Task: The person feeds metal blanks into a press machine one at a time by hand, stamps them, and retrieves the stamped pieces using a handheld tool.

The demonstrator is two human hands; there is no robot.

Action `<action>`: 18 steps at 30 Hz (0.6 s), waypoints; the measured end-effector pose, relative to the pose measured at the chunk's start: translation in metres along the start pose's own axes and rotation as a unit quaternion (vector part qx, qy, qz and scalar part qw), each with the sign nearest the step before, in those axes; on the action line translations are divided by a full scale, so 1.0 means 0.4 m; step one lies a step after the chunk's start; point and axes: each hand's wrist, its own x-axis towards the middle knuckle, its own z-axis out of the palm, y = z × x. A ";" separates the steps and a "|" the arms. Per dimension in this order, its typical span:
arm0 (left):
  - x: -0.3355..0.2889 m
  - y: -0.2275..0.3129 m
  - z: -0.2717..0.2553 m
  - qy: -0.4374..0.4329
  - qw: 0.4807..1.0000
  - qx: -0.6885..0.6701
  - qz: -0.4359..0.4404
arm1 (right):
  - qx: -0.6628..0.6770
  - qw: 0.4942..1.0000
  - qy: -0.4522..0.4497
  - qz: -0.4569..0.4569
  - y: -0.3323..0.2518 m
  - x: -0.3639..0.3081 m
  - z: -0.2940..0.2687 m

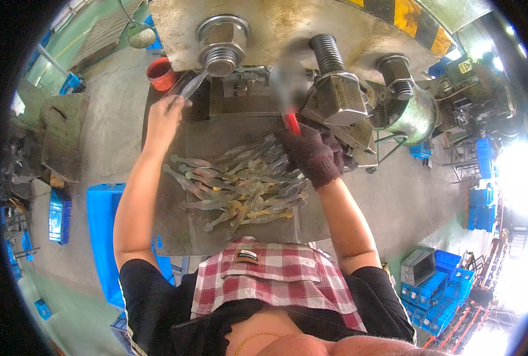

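My bare left hand [166,116] is closed on a flat, elongated metal piece [194,85] that points up and right, toward the machine. On my right hand [312,153] is a dark knitted glove; its fingers wrap around the red handle [291,123] of a tool. The tool's far end is blurred, so its kind cannot be told. Between my forearms, a loose heap of similar flat metal pieces [246,187] lies on the worktable [172,222]. Beyond them sits a metal die block [240,107] under the machine.
A heavy machine plate [287,24] with large bolts [221,41] overhangs the far side. A red cup [161,74] stands past my left hand. A large blue bin [101,219] is at my left, and blue crates [436,296] are stacked at the lower right.
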 end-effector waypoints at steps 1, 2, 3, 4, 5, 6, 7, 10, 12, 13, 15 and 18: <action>-0.011 -0.010 0.002 -0.007 1.000 -0.020 -0.001 | 0.011 1.000 0.009 0.010 -0.014 -0.009 0.006; -0.022 -0.016 0.005 -0.006 1.000 -0.021 -0.002 | 0.023 0.999 0.018 0.020 -0.028 -0.020 0.009; -0.034 -0.018 0.010 -0.019 0.999 -0.034 -0.006 | 0.022 0.999 0.018 0.020 -0.045 -0.036 0.002; -0.046 -0.021 0.008 -0.028 0.999 -0.046 -0.011 | 0.023 0.998 0.026 0.057 -0.088 -0.065 -0.005; -0.051 -0.023 0.010 -0.038 0.998 -0.046 -0.020 | 0.025 0.995 0.036 0.094 -0.109 -0.085 -0.007; -0.058 -0.020 0.017 -0.055 0.994 -0.085 -0.047 | 0.025 0.995 0.033 0.092 -0.096 -0.097 -0.005; -0.058 -0.010 0.025 -0.081 0.993 -0.076 -0.041 | 0.079 0.992 0.017 0.094 -0.067 -0.112 -0.013; -0.058 0.006 0.030 -0.126 0.989 -0.061 -0.049 | 0.203 0.976 -0.050 0.060 0.016 -0.168 -0.016; -0.057 0.021 0.029 -0.201 0.977 -0.030 -0.069 | 0.260 0.955 -0.137 0.042 0.021 -0.215 -0.007; -0.054 0.027 0.029 -0.199 0.979 0.030 -0.042 | 0.257 0.958 -0.122 0.024 0.025 -0.217 0.018; -0.057 0.007 0.056 -0.111 0.965 0.166 0.167 | 0.286 0.944 -0.160 0.039 0.022 -0.229 0.013; -0.070 0.034 0.075 -0.018 0.862 0.342 0.374 | 0.311 0.924 -0.213 0.067 0.020 -0.226 0.004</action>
